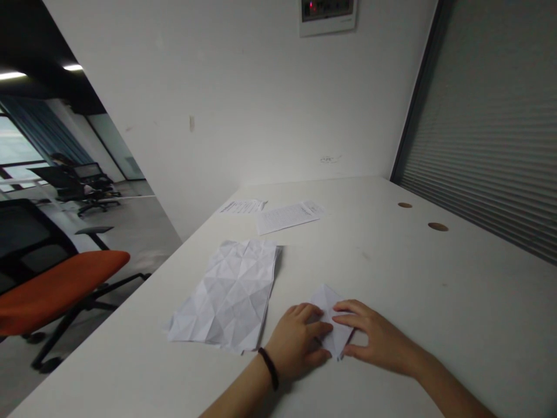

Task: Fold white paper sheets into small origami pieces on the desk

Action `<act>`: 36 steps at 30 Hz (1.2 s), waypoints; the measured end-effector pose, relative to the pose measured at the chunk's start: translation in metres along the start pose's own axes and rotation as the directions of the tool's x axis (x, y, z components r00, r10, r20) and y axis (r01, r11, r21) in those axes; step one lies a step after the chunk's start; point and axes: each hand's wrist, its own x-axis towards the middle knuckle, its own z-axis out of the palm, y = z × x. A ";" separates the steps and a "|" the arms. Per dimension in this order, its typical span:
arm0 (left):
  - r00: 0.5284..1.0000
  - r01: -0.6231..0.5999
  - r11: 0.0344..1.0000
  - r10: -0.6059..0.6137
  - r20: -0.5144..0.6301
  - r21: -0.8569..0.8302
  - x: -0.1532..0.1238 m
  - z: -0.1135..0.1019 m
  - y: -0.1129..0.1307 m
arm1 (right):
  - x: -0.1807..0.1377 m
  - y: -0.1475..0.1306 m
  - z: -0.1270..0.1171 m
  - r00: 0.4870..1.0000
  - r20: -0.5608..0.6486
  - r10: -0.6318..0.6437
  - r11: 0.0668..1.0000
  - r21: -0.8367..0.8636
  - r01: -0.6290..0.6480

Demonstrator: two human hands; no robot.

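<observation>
A small piece of folded white paper point(327, 297) lies on the table, diamond-shaped, with creases across it. My left hand point(298, 342), with a dark band at the wrist, holds its left side, fingertips and thumb on the paper. From the other side, my right hand point(378, 338) grips the right edge, with two fingers on top and the thumb at the lower corner. The fingers partly cover the paper. Left of my hands is a stack of creased white sheets point(232, 290), opened out flat and marked with a grid of fold lines.
Two printed sheets, a nearer one point(290, 217) and a farther one point(242, 206), lie toward the back of the white table point(391, 261). Two round holes are on the right, near a window with blinds point(487, 151). An orange chair point(65, 284) stands beyond the left edge.
</observation>
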 end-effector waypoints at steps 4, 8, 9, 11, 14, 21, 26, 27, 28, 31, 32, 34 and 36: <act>1.000 -0.001 1.000 0.001 -0.009 0.003 0.001 -0.002 0.000 | 0.002 0.002 -0.003 1.000 -0.009 -0.004 0.998 0.058 0.005; 0.999 -0.025 0.999 0.024 -0.023 -0.036 0.002 -0.007 0.002 | 0.005 -0.001 -0.005 0.998 -0.047 -0.037 0.995 0.093 0.041; 0.999 -0.026 0.999 0.025 -0.022 -0.047 0.002 -0.008 0.002 | 0.005 -0.002 -0.004 0.997 -0.060 -0.038 0.995 0.092 0.044; 1.000 0.015 0.998 -0.017 -0.026 -0.066 0.002 -0.006 0.000 | 0.007 -0.003 0.000 0.995 -0.102 -0.012 0.997 0.075 0.019; 0.984 0.162 0.979 -0.170 -0.055 -0.127 0.003 0.001 -0.004 | 0.009 0.000 0.008 0.980 -0.177 0.094 0.994 0.064 -0.084; 0.961 0.219 0.972 -0.230 -0.152 -0.086 0.004 0.010 -0.008 | 0.011 0.000 0.014 0.973 -0.201 0.116 0.991 -0.041 -0.126; 0.986 0.144 0.987 -0.149 -0.075 -0.072 0.004 0.006 -0.005 | 0.007 0.002 0.016 0.975 -0.165 0.148 0.985 -0.059 -0.159; 0.987 0.137 0.986 -0.145 -0.076 -0.097 0.004 0.006 -0.004 | 0.007 0.002 0.017 0.976 -0.156 0.152 0.986 -0.048 -0.161; 0.986 0.134 0.983 -0.144 -0.079 -0.126 0.004 0.007 -0.004 | 0.007 0.002 0.017 0.977 -0.147 0.157 0.986 -0.037 -0.164; 0.983 0.135 0.966 -0.159 -0.096 -0.221 0.003 0.011 -0.003 | 0.007 0.001 0.018 0.978 -0.126 0.166 0.986 -0.004 -0.168; 0.979 0.145 0.956 -0.177 -0.107 -0.256 0.003 0.012 -0.002 | 0.008 -0.001 0.018 0.979 -0.121 0.164 0.986 0.011 -0.164; 0.965 0.172 0.927 -0.227 -0.134 -0.332 0.003 0.013 -0.002 | 0.008 -0.004 0.018 0.980 -0.120 0.157 0.987 0.052 -0.151; 0.950 0.211 0.890 -0.283 -0.129 -0.403 0.003 0.012 -0.002 | 0.008 -0.007 0.019 0.984 -0.119 0.132 0.988 0.097 -0.121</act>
